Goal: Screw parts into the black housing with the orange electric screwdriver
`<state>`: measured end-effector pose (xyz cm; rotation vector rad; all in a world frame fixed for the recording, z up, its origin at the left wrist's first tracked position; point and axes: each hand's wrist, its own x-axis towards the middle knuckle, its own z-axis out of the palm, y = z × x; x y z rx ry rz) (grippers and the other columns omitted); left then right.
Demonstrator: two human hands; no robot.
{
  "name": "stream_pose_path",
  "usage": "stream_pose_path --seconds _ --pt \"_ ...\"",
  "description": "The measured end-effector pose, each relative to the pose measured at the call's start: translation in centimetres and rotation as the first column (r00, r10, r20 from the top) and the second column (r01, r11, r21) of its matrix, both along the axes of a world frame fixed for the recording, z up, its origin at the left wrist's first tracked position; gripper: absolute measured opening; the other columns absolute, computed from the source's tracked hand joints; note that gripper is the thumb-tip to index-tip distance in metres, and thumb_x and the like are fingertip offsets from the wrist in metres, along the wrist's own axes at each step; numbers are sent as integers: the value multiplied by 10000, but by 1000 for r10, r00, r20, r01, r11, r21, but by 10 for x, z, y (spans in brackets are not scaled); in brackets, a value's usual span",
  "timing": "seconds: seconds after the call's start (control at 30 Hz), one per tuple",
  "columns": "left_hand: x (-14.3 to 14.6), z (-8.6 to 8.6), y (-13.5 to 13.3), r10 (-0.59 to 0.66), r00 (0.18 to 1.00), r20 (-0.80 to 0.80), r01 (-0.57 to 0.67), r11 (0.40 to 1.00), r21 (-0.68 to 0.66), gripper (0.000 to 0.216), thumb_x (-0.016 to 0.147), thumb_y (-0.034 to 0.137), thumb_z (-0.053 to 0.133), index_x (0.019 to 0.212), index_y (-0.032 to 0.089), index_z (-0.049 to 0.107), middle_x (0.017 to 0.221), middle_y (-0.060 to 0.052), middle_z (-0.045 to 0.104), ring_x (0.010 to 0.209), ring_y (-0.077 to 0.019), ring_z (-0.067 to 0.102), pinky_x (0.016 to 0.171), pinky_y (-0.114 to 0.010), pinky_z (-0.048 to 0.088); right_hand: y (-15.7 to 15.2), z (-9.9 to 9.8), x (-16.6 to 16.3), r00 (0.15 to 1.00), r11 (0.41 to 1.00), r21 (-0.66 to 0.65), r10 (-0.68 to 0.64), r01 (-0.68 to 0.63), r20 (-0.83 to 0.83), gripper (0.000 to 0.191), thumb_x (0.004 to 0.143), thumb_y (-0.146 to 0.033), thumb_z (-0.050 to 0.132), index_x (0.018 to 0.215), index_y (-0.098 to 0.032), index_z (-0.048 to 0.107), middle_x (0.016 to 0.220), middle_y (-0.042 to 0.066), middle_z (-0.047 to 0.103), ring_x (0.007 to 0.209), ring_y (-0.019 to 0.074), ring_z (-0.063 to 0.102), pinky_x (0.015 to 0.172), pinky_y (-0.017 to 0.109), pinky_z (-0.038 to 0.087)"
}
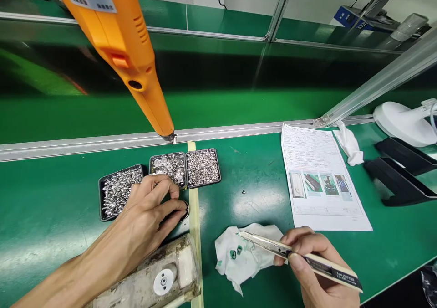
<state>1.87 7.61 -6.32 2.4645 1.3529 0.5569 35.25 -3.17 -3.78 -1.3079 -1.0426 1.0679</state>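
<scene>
My right hand (314, 262) grips a cutter knife (327, 269) with a pale handle, its blade pointing left over a crumpled white cloth (227, 269). Two small green-stained metal parts (236, 252) rest on that cloth, near the blade tip. My left hand (157, 207) is closed, its fingertips pressed together at a small round dark-rimmed piece (185, 211); what lies between them is hidden. Just beyond that hand are a tray of small rings or washers (167, 166), a tray of nuts (203, 167) and a tray of shiny metal pieces (121, 192).
An orange power screwdriver (136, 62) hangs above the trays. A worn block-shaped fixture (136, 290) with a white disc (164, 281) lies below my left arm. To the right are a printed sheet (321, 176), black brackets (396, 180) and a white stand base (403, 123).
</scene>
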Motion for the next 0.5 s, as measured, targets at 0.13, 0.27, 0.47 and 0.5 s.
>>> stream_pose_path --seconds 0.13,0.27,0.47,0.5 --pt "-6 5 0 9 1000 13 -9 1000 -1 207 1048 339 588 963 308 774 1095 -79 612 1115 -321 521 903 -504 380 0 -1 1 1000 1000 -1 28 -28 -4 97 1033 -208 716 945 -237 744 937 81 696 805 224 742 664 326 674" --pt "-9 12 0 0 1000 19 -1 1000 20 205 1037 360 605 966 316 792 1090 -73 618 1092 -314 544 906 -499 414 -1 -3 1 999 999 2 36 -36 14 109 1048 -205 699 955 -250 733 945 65 695 834 203 741 697 293 670" --pt "-13 13 1 21 999 28 -20 1000 -12 188 1037 356 617 990 340 798 1137 -58 608 1153 -316 549 966 -516 432 -1 -3 0 999 999 -3 36 -36 -3 108 1036 -203 715 937 -237 741 937 77 700 828 218 746 678 304 665" --pt "-13 13 1 23 999 25 -22 999 -23 187 1036 353 619 996 342 801 1142 -56 608 1164 -319 549 974 -521 437 -1 -3 -1 1000 1000 -4 28 -28 -14 104 1034 -206 719 937 -234 745 939 80 699 820 220 745 675 310 666"
